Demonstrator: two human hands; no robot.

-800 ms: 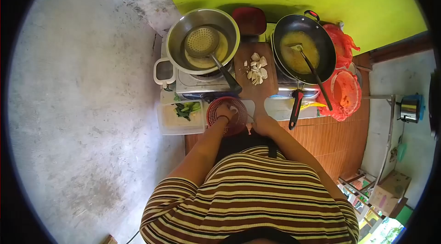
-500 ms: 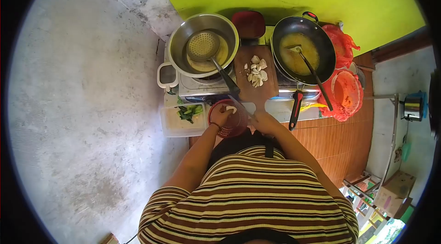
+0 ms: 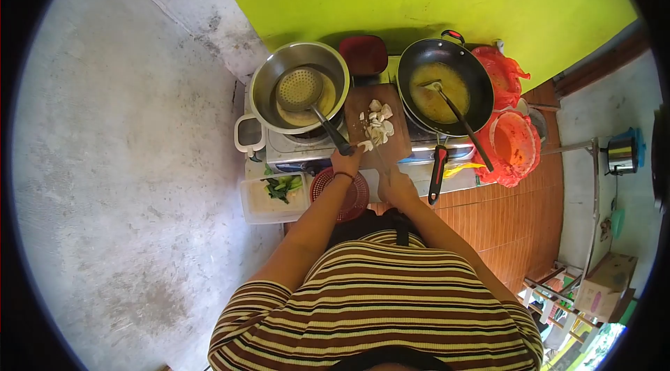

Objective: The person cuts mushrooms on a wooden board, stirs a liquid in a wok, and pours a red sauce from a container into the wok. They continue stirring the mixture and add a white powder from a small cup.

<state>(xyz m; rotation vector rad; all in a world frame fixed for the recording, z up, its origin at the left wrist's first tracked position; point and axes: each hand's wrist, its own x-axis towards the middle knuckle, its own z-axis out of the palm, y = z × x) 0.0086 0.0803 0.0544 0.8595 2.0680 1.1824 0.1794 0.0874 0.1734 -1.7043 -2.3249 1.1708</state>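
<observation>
My left hand (image 3: 346, 161) pinches a pale piece of food (image 3: 366, 145), perhaps mushroom, at the near left edge of the wooden chopping board (image 3: 398, 144). Cut whitish pieces (image 3: 379, 124) lie in a heap on the board. My right hand (image 3: 399, 189) is closed around a knife (image 3: 380, 158); its blade points up over the board's near edge and its handle is hidden in my fingers. Below my left wrist sits a red plastic basket (image 3: 352, 202), partly covered by my forearm.
A steel basin (image 3: 262, 81) with a perforated skimmer (image 3: 300, 88) stands on the stove at left. On the right is a black wok (image 3: 481, 85) with a spatula (image 3: 457, 113) in oil. Nearby are a tub of greens (image 3: 255, 207) and red bags (image 3: 516, 151).
My left hand has risen from over the red basket to the board's edge with the pale piece. The knife has come over the board. The camera view has shifted slightly.
</observation>
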